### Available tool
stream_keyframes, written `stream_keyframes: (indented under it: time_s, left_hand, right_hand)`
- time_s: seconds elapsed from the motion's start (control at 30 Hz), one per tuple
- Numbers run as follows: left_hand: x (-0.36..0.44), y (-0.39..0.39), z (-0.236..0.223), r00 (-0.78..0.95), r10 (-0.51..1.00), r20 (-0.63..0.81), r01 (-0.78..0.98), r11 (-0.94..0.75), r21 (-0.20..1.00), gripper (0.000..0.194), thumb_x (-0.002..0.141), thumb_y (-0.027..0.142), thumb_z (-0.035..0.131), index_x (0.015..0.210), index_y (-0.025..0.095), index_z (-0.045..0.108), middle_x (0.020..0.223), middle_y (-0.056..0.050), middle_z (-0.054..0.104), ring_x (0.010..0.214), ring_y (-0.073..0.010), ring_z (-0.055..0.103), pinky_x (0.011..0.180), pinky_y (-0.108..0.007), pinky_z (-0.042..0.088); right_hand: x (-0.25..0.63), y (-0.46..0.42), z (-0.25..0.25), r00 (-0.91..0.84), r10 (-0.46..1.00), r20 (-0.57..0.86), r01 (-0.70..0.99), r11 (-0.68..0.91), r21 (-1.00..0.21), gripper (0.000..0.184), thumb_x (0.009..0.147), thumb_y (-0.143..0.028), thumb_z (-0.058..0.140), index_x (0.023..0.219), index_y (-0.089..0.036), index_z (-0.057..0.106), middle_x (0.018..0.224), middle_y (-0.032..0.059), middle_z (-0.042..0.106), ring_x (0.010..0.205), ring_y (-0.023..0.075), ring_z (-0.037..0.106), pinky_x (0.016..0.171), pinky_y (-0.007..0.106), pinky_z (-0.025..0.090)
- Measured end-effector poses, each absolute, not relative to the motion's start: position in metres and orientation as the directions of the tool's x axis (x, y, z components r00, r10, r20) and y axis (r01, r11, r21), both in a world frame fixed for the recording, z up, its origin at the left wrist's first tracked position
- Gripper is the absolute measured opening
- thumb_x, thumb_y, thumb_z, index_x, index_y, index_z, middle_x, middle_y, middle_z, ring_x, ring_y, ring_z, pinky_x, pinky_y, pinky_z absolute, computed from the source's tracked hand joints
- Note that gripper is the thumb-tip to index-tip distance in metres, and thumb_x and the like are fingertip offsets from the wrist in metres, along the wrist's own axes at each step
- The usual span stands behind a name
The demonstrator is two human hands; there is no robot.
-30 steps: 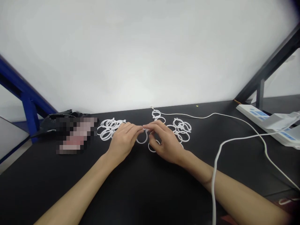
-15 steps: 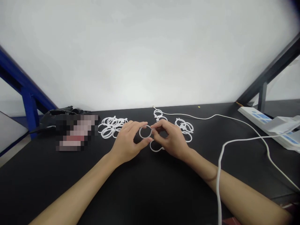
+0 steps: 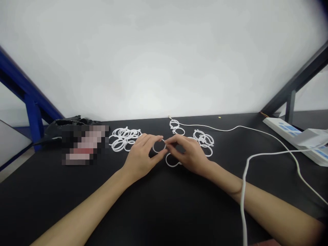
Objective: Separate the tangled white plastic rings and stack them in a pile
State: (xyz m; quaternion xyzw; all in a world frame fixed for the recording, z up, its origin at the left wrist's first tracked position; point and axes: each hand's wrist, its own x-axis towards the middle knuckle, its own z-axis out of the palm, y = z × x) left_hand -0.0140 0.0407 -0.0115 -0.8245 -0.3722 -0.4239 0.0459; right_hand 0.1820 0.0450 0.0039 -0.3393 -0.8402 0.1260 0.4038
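Note:
Between my hands is a thin white plastic ring (image 3: 159,152), held just over the black table. My left hand (image 3: 142,155) is closed on its left side, thumb below and fingertips above. My right hand (image 3: 188,153) pinches the ring's right edge between thumb and fingers; whatever small part lies in that pinch is hidden. Below my right hand lies another white ring (image 3: 172,166), partly covered by it. A pile of white rings (image 3: 119,145) rests left of my left hand. More white rings (image 3: 205,139) lie right of my right hand, and a few small rings (image 3: 174,124) sit behind.
A white cable (image 3: 244,191) loops over my right forearm and runs across the table (image 3: 164,212). At the right stands a white and blue box (image 3: 289,128) with clear wrapping. Black plastic (image 3: 64,128) and a blurred packet (image 3: 84,145) lie left. Blue frame bars (image 3: 33,109) flank the table.
The ring stays between both hands. My left fingertips and right pinch have drawn slightly closer together at its right edge. The whole view has shifted a little.

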Motion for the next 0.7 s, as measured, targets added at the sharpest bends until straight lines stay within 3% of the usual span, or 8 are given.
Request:
stream_keyframes:
  time_s: [0.1, 0.23, 0.4, 0.57, 0.7]
  left_hand:
    - [-0.026, 0.041, -0.012, 0.361, 0.572, 0.737, 0.753, -0.645, 0.132, 0.025, 0.094, 0.032, 0.057, 0.114, 0.017, 0.058, 0.106, -0.007, 0.070, 0.096, -0.0235, 0.062, 0.091, -0.041, 0.048]
    - [-0.056, 0.047, -0.012, 0.298, 0.702, 0.647, 0.904, -0.426, 0.045, 0.032, 0.095, 0.034, 0.052, 0.121, 0.017, 0.057, 0.113, -0.010, 0.067, 0.105, -0.0294, 0.058, 0.089, -0.044, 0.046]
    - [-0.080, 0.056, -0.014, 0.188, 0.838, 0.512, 0.968, -0.247, 0.050, 0.041, 0.096, 0.035, 0.046, 0.130, 0.015, 0.055, 0.122, -0.013, 0.063, 0.111, -0.0335, 0.055, 0.091, -0.048, 0.045]
    - [-0.072, 0.051, -0.012, 0.200, 0.819, 0.538, 0.956, -0.282, 0.074, 0.044, 0.097, 0.039, 0.046, 0.134, 0.016, 0.052, 0.129, -0.013, 0.059, 0.120, -0.0344, 0.050, 0.100, -0.051, 0.041]
    - [-0.044, 0.030, -0.008, 0.394, 0.743, 0.541, 0.849, -0.520, 0.096, 0.051, 0.096, 0.046, 0.049, 0.139, 0.018, 0.045, 0.132, -0.011, 0.057, 0.123, -0.0297, 0.050, 0.106, -0.049, 0.039]
  right_hand:
    - [0.194, 0.046, 0.011, -0.549, 0.629, 0.550, 0.488, 0.776, -0.400, 0.020, 0.094, -0.028, 0.056, 0.111, -0.017, 0.059, 0.100, 0.0066, 0.068, 0.087, 0.0151, 0.062, 0.078, 0.028, 0.049]
    - [0.214, 0.044, 0.025, -0.727, 0.597, 0.338, 0.574, 0.799, -0.176, 0.030, 0.085, -0.046, 0.065, 0.093, -0.017, 0.064, 0.082, 0.0053, 0.065, 0.082, 0.0213, 0.053, 0.079, 0.039, 0.043]
    - [0.221, 0.037, 0.023, -0.754, 0.597, 0.275, 0.591, 0.799, -0.111, 0.021, 0.084, -0.032, 0.064, 0.100, -0.017, 0.065, 0.086, 0.0043, 0.066, 0.086, 0.0208, 0.052, 0.083, 0.039, 0.040]
    - [0.214, 0.038, 0.014, -0.731, 0.566, 0.381, 0.587, 0.807, -0.071, 0.012, 0.091, -0.018, 0.054, 0.095, -0.017, 0.065, 0.085, 0.0042, 0.066, 0.084, 0.0189, 0.052, 0.078, 0.035, 0.042]
    - [0.209, 0.037, 0.016, -0.714, 0.518, 0.471, 0.562, 0.825, -0.055, 0.009, 0.091, -0.015, 0.054, 0.093, -0.017, 0.063, 0.085, 0.0050, 0.065, 0.083, 0.0186, 0.052, 0.075, 0.034, 0.044]
